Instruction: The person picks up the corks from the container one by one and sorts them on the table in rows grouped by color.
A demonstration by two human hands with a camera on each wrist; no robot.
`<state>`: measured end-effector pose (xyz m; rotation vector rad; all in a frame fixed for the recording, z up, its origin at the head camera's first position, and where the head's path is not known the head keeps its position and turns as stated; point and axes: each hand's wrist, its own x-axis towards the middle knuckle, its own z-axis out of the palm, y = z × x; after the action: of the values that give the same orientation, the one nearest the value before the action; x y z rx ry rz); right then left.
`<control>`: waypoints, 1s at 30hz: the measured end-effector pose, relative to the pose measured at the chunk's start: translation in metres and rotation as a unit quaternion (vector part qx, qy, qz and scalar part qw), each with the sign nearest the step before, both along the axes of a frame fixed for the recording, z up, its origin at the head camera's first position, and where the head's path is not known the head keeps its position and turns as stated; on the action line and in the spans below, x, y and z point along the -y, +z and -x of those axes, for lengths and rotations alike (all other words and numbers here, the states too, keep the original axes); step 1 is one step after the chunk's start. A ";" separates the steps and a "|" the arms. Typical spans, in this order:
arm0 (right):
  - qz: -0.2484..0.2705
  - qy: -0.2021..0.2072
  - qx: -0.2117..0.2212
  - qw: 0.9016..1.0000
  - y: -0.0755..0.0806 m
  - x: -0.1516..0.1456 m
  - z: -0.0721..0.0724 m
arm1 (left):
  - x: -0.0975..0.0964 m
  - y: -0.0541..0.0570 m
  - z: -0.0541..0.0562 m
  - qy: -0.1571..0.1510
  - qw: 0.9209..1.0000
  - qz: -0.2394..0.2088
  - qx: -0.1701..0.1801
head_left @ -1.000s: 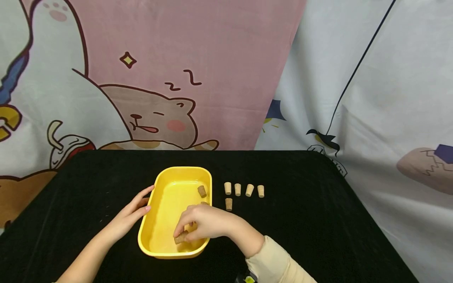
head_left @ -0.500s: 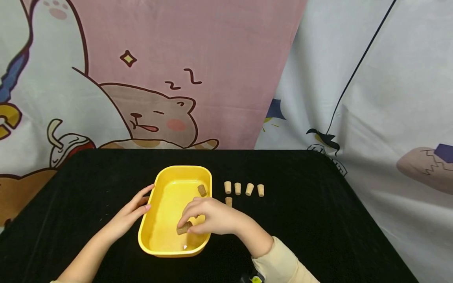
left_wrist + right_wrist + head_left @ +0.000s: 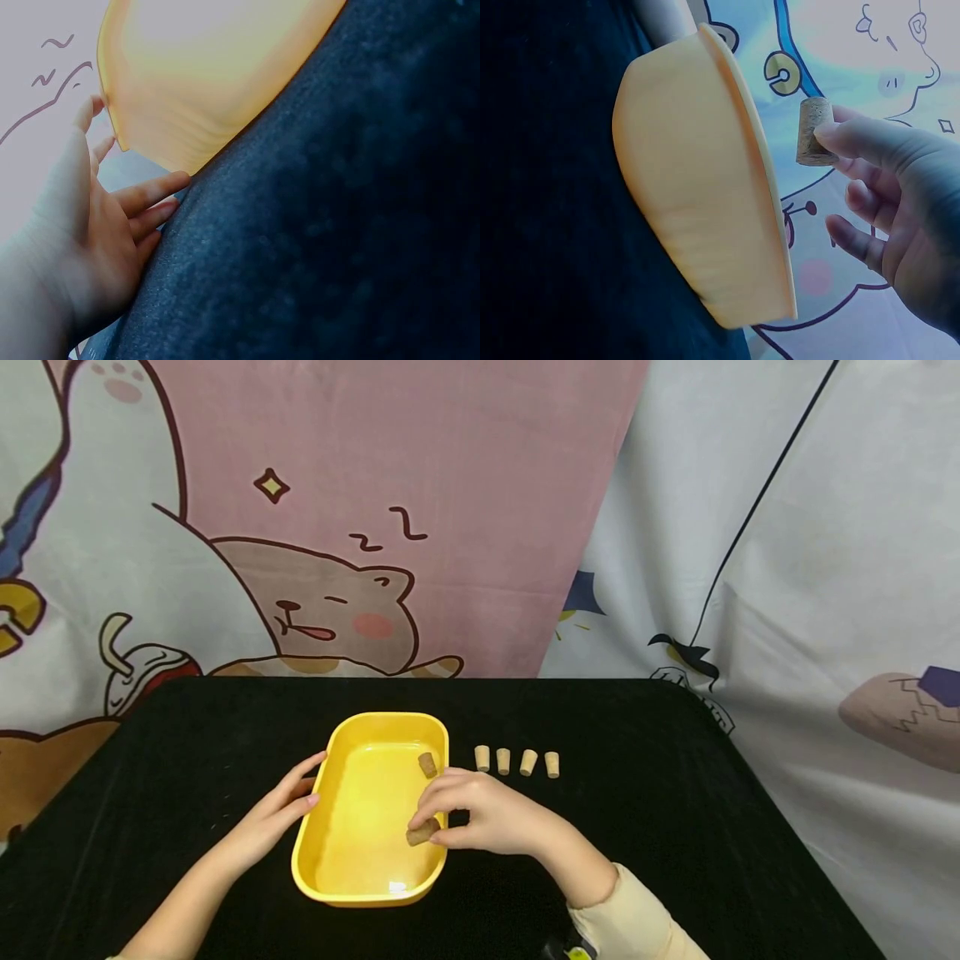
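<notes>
Between thumb and fingertips my right hand [image 3: 480, 814] pinches a cork stopper [image 3: 423, 832], held over the right rim of a yellow plastic tub [image 3: 352, 894]. The right wrist view shows that cork [image 3: 815, 131] above the tub's rim, with the other fingers loosely bent. My left hand [image 3: 273, 814] touches the tub's left side with spread, fairly straight fingers; in the left wrist view its fingertips [image 3: 176, 180] rest against the wall. A second cork stopper [image 3: 427, 765] lies inside the tub near the far right corner.
To the right of the tub, several cork stoppers [image 3: 504, 762] stand in a row on the black cloth-covered table [image 3: 675, 827]. A printed cartoon curtain [image 3: 480, 527] hangs behind the table.
My right hand has lifted the cork from the tub's near end and carried it right and away from me to the right rim. The left hand and the tub stay put.
</notes>
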<state>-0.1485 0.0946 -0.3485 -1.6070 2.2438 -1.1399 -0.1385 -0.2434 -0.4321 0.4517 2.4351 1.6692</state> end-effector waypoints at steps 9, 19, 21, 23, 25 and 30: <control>-0.017 -0.019 -0.036 0.999 0.001 -0.023 0.004 | 0.001 0.001 -0.001 0.000 1.000 0.003 -0.007; -0.063 -0.041 -0.048 0.996 0.002 -0.054 0.016 | 0.000 0.002 -0.001 -0.002 1.000 -0.001 -0.003; -0.071 -0.042 -0.058 0.995 0.002 -0.059 0.020 | 0.000 0.002 -0.001 -0.002 1.000 -0.001 -0.001; -0.079 -0.046 -0.062 0.994 0.002 -0.064 0.025 | -0.001 0.003 -0.002 0.001 1.000 -0.001 0.002; -0.087 -0.049 -0.065 0.993 0.002 -0.069 0.030 | -0.001 0.003 -0.002 0.003 1.000 0.001 0.010; -0.108 -0.055 -0.064 0.991 0.000 -0.079 0.040 | -0.002 0.003 -0.003 0.005 1.000 0.006 0.022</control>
<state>-0.1882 0.1734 -0.3488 -1.5260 2.4672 -0.8020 -0.1357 -0.2416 -0.4291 0.3984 2.4188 1.6508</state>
